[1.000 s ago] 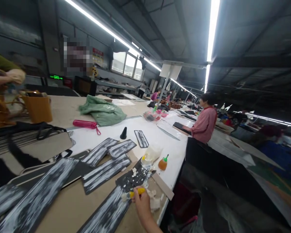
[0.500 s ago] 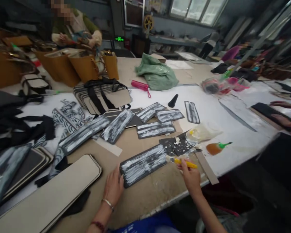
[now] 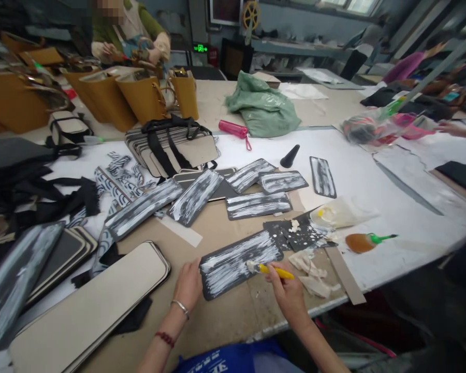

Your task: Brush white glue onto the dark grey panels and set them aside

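My right hand (image 3: 289, 292) is closed round the yellow handle of a glue brush (image 3: 275, 271). Its bristles touch a dark rectangular panel (image 3: 233, 267) streaked with white glue. At the panel's left end, my left hand (image 3: 189, 282) grips the edge, its fingertips partly hidden. Just behind the panel lies a black scrap sheet (image 3: 295, 233) spotted with white glue, a clear plastic bag (image 3: 339, 213) at its right. Several similar glue-streaked panels lie beyond, such as one (image 3: 258, 205) right behind. A crumpled pale cloth (image 3: 312, 274) rests near my right hand.
Beige panels (image 3: 89, 305) are stacked at left, a strapped bundle (image 3: 178, 147) behind. An amber glue bottle (image 3: 361, 242), a flat strip (image 3: 345, 274) and a black cone (image 3: 290, 156) lie about. Across the table a person (image 3: 134, 31) works near tan bags (image 3: 140, 98); another hand (image 3: 460, 129) shows at right.
The brush in my right hand has moved left, from the panel's right end to its middle. My left hand stays at the left end. The view has shifted slightly.
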The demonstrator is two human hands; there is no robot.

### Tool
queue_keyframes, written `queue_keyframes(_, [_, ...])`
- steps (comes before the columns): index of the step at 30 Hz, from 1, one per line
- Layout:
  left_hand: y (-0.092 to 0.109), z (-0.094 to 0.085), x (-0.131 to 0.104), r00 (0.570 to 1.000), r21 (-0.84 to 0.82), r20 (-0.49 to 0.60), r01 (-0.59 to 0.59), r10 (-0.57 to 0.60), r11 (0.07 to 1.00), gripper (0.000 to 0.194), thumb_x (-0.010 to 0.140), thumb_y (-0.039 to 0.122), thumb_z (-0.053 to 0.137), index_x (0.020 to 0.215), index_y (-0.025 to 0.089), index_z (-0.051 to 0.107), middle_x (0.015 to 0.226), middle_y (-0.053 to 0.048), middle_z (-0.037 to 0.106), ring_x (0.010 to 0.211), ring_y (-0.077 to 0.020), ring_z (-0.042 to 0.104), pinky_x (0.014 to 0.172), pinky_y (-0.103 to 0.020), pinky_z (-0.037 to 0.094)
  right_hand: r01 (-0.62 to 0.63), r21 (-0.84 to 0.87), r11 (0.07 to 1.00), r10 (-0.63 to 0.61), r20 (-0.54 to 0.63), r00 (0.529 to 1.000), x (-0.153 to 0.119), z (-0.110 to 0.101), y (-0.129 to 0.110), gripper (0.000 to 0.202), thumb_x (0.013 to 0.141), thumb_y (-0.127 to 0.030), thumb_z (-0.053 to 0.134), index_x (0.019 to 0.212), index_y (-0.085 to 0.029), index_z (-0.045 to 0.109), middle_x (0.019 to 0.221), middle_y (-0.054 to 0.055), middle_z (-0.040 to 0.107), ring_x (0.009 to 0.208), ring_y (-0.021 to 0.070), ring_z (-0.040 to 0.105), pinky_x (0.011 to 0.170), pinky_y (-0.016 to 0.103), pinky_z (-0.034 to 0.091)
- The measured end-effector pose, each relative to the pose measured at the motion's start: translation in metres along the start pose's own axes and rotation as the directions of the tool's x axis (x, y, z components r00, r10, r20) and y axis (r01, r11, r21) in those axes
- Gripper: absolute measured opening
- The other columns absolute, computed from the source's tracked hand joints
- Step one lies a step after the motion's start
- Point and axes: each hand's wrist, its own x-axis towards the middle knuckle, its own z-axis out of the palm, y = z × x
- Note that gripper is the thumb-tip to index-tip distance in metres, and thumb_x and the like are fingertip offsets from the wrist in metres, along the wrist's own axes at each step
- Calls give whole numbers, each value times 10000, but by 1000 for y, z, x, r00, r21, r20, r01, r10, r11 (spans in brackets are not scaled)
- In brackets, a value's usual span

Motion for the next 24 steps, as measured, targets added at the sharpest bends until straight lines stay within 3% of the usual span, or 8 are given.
queue_keyframes(3, [4, -6, 1, 1000, -56, -13, -3, 3, 998, 348, 745, 61, 359, 1001, 151, 576, 807, -80, 559, 776, -193, 554, 748, -359, 495, -127, 89, 988, 126, 16, 992, -7, 10, 6, 302, 863, -420, 433, 890, -155, 574, 837, 86, 607, 635, 181, 598, 591, 311, 515])
queue_keyframes(5, [7, -11, 3, 1000, -74, -26, -2, 0, 997, 333, 752, 64, 353, 979, 145, 583, 817, -87, 554, 800, -196, 549, 750, -365, 497, -147, 89, 985, 147, 5, 989, -9, 13, 10, 312, 854, -434, 440, 886, -153, 572, 827, 85, 601, 633, 183, 599, 576, 306, 510])
queue_keyframes(13, [13, -23, 2, 1000, -226, -22, -22, 18, 974, 259, 800, 165, 354, 902, 147, 591, 855, -97, 590, 831, -195, 561, 780, -370, 486, -2, -45, 999, 1, -19, 1000, -15, 11, 5, 283, 862, -420, 428, 853, -178, 574, 768, 63, 589, 687, 191, 580, 667, 328, 476])
queue_keyframes(20, [15, -22, 9, 971, -369, 101, 237, -214, 899, 235, 744, 285, 416, 846, 155, 583, 764, -62, 624, 685, -177, 593, 677, -347, 507, -4, -28, 1000, 3, -36, 999, -18, 17, 6, 291, 863, -420, 424, 855, -170, 573, 775, 65, 577, 698, 183, 561, 666, 324, 476])
queue_keyframes(24, [21, -28, 9, 985, -348, 82, 173, -154, 921, 261, 691, 358, 445, 782, 170, 600, 766, -75, 638, 709, -205, 604, 698, -370, 507, -6, -14, 1000, 5, -106, 994, -21, 17, -2, 305, 862, -429, 419, 834, -174, 584, 766, 67, 576, 708, 189, 558, 656, 316, 479])
